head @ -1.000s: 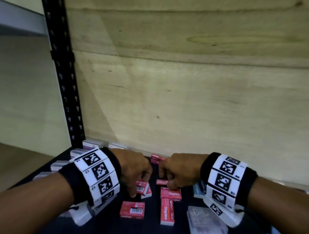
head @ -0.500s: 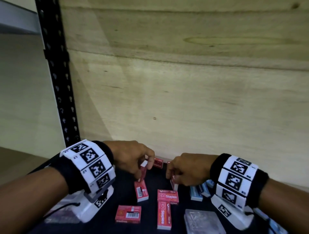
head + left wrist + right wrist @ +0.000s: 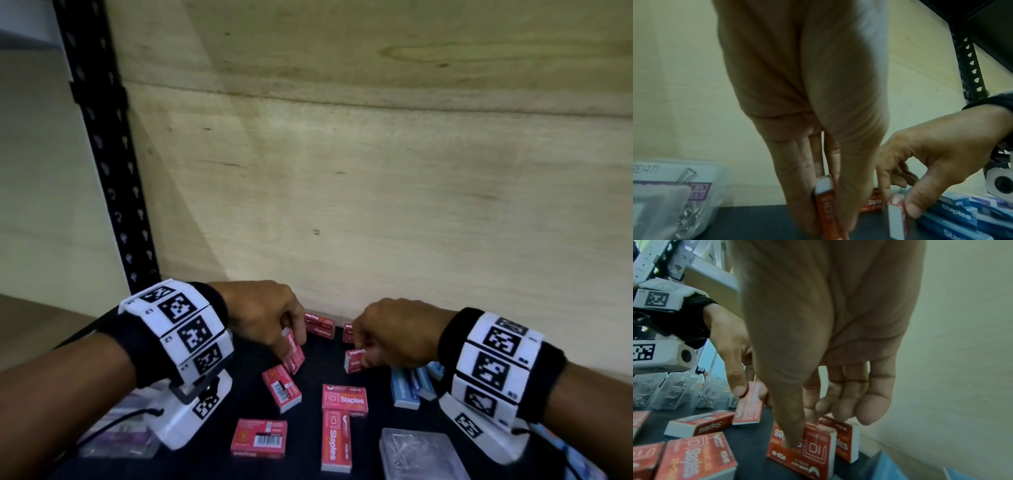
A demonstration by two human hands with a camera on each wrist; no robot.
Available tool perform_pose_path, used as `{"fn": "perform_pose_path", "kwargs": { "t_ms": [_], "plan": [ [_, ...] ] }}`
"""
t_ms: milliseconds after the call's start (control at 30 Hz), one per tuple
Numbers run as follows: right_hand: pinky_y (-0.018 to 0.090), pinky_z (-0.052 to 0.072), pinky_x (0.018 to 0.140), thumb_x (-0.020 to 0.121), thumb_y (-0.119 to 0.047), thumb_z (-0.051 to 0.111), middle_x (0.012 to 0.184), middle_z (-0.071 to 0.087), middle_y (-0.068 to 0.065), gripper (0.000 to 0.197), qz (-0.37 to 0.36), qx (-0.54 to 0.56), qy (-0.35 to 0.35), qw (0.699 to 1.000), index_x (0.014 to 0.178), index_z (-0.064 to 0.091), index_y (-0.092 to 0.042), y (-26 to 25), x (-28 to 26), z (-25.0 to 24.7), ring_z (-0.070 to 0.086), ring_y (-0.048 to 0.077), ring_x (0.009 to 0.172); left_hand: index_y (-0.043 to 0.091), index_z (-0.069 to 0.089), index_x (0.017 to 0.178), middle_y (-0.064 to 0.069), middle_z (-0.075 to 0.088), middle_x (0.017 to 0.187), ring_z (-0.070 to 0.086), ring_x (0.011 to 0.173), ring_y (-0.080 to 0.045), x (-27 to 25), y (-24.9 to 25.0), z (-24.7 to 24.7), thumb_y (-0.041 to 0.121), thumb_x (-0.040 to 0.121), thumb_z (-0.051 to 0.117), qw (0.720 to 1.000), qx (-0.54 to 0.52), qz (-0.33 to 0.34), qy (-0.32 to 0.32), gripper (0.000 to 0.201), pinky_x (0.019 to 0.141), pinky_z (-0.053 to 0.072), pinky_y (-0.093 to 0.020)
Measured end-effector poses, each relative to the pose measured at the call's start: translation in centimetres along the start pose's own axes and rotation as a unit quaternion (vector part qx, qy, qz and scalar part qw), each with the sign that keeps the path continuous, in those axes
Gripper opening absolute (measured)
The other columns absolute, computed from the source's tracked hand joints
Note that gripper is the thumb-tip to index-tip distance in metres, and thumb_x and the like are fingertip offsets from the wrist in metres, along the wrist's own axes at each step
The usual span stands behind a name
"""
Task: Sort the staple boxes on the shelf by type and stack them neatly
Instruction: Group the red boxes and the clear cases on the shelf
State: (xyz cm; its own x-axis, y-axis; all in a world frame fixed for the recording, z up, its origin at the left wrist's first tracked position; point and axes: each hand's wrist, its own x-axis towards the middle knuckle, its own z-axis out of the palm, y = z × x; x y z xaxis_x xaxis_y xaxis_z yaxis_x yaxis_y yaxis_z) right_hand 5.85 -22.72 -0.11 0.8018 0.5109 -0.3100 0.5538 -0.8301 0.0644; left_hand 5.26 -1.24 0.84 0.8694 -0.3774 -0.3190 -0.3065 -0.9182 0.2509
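While the left hand point(image 3: 263, 318) pinches one red staple box point(image 3: 294, 353) between thumb and fingers, tilted on end with its lower edge at the dark shelf point(image 3: 322, 363), the right hand point(image 3: 394, 332) grips a second red staple box point(image 3: 354, 360) the same way, just in front of another red box point(image 3: 846, 443) at the wooden back wall point(image 3: 376, 205). Four more red boxes point(image 3: 343, 399) lie flat nearer the camera. Blue staple boxes point(image 3: 407, 387) sit under the right wrist, and clear plastic cases point(image 3: 670, 389) stand to the left.
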Motion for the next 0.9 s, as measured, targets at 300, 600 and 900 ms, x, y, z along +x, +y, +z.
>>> {"fn": "perform_pose_path", "kwargs": {
  "t_ms": [300,600,900],
  "plan": [
    [0.031,0.046,0.071,0.092,-0.042,0.064,0.108,0.062,0.001,0.026,0.017,-0.040,0.009,0.999,0.106,0.062,-0.021,0.9,-0.1,0.3,0.061,0.022,0.093,0.025,0.058,0.116,0.009,0.068,0.102,0.065,0.092,-0.008,1.8,0.5,-0.2,0.010,0.078,0.080,0.998,-0.042,0.011,0.034,0.047,0.077,0.052,-0.019],
    [0.027,0.036,0.060,0.090,-0.046,0.064,0.094,0.053,-0.007,0.027,0.020,0.008,0.016,1.000,0.106,0.053,-0.028,1.5,-0.5,-0.5,0.053,0.016,0.084,0.024,0.065,0.107,0.012,0.067,0.095,0.063,0.083,-0.003,2.0,-0.3,-0.1,0.012,0.081,0.078,0.999,-0.026,-0.001,0.036,0.032,0.077,0.053,-0.018],
    [0.030,0.045,0.067,0.089,-0.035,0.069,0.106,0.062,0.007,0.027,-0.005,-0.007,0.002,1.000,0.104,0.063,-0.013,1.3,-0.1,-0.3,0.062,0.025,0.092,0.028,0.075,0.109,0.021,0.061,0.077,0.059,0.077,0.003,2.3,0.4,0.2,0.013,0.085,0.074,0.999,-0.002,0.032,0.035,0.029,0.066,0.043,-0.007]
  ]
}}
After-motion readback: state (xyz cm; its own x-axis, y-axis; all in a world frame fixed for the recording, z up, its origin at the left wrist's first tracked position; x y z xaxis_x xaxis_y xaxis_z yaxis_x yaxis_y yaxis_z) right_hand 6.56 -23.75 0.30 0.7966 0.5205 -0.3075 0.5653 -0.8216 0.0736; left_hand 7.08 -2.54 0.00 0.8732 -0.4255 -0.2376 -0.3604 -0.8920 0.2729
